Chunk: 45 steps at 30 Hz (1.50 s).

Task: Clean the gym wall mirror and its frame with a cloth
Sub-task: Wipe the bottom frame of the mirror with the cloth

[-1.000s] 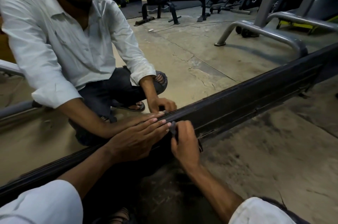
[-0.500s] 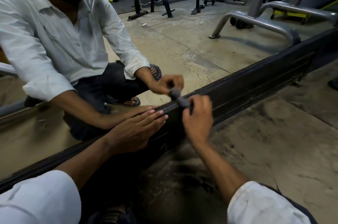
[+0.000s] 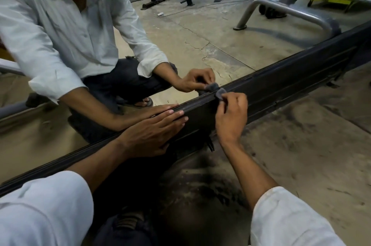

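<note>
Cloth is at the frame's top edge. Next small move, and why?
Probably slide the cloth rightward along the top edge of the frame: the right hand pinches it there, the left hand rests flat on the frame leftward, and more frame lies ahead.

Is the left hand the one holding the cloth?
No, the right hand pinches the cloth on the frame; the left hand lies flat, holding nothing.

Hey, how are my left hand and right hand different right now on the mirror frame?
The left hand lies flat with straight fingers on the frame, while the right hand is curled. The left hand holds nothing; the right hand pinches a small grey cloth at the frame's top edge. Both touch the dark frame.
</note>
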Available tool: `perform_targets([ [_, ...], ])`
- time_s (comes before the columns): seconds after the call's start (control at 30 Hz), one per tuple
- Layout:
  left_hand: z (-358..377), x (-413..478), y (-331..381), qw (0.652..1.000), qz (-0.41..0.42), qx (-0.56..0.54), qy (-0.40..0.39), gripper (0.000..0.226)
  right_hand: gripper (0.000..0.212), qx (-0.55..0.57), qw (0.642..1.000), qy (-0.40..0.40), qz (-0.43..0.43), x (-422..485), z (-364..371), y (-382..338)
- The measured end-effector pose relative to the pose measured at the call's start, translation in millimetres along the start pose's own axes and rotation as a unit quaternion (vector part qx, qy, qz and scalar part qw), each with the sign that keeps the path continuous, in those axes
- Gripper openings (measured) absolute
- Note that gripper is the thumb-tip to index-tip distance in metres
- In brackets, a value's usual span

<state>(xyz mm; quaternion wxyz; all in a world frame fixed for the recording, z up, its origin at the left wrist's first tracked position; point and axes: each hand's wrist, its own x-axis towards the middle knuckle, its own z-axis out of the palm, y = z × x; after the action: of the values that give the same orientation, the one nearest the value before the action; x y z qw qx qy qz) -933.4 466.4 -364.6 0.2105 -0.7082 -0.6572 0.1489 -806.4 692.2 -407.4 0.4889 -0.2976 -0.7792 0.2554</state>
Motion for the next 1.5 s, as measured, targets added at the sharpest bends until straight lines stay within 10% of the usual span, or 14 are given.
perform_targets([
  [0.2, -4, 4, 3, 0.999, -0.003, 0.024, -0.041, 0.078, 0.016, 0.028, 0.972, -0.130, -0.192, -19, 5, -11],
  [0.37, -2, 6, 3, 0.999, -0.010, 0.040, -0.029, 0.077, 0.008, 0.075, 0.997, -0.006, 0.006, 11, 2, 21],
  [0.57, 3, 4, 1, 0.999, -0.023, 0.026, -0.040, 0.079, 0.015, 0.103, 0.956, -0.145, -0.232, -30, 13, 4],
  [0.73, 3, 4, 2, 0.998, -0.024, 0.031, -0.038, 0.082, 0.013, 0.114, 0.993, -0.039, -0.001, -12, 9, 33],
  [0.93, 4, 4, 3, 0.999, -0.028, 0.025, -0.037, 0.082, 0.017, 0.071, 0.979, -0.125, -0.145, -29, 13, 20],
  [1.07, 4, 4, 1, 0.999, -0.026, 0.009, -0.024, 0.081, 0.009, 0.123, 0.986, -0.078, 0.077, 1, -2, 50],
  [1.17, 3, 5, 1, 1.000, -0.029, 0.000, -0.007, 0.081, 0.013, 0.272, 0.898, -0.118, 0.325, 12, -12, 75],
  [1.33, 1, 5, 0, 1.000, -0.019, -0.008, -0.013, 0.077, 0.041, 0.538, 0.584, -0.216, 0.568, 16, -45, 108],
  [1.5, -2, 31, 1, 1.000, 0.002, -0.004, -0.027, 0.080, 0.029, 0.529, 0.646, -0.259, 0.485, 9, -68, 100],
])
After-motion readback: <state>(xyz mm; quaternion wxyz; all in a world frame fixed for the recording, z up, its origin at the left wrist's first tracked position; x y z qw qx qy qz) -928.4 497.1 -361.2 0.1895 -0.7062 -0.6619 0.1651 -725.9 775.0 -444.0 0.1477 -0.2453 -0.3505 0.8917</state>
